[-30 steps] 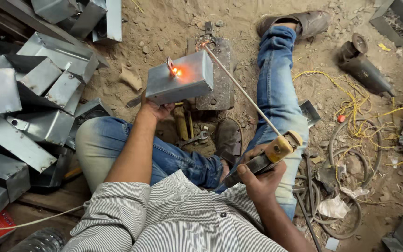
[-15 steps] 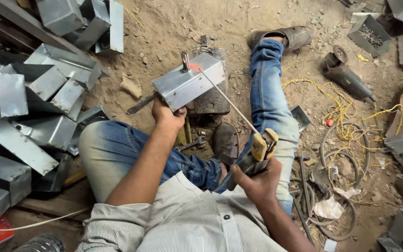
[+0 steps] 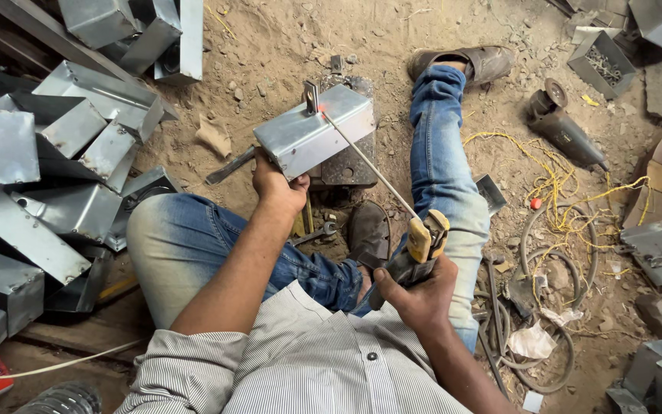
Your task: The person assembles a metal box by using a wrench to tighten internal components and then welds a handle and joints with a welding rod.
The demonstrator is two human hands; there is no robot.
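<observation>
From the head camera, a person is sitting directly on a sandy dirt floor scattered with pebbles and scraps, jeans-clad legs stretched forward and one sandalled foot pointing toward the top of the view.

The left hand is clenching the near edge of a grey sheet-metal box, its grip wrapped over the lower corner and holding the box tilted just above a dark steel plate lying on the sand. The right hand is closing tight around a yellow-jawed electrode holder, and the thin welding rod clamped in it is running diagonally up to touch the top of the box beside a small upright tab.

A heap of similar folded metal boxes is crowding the left side of the floor, some stacked, some tipped on edge. A flat metal strip is lying on the sand just left of the held box. To the right, an angle grinder is resting on its side, with tangled yellow wire and grey cable loops sprawling beside the right leg. More metal boxes are sitting along the right edge.
</observation>
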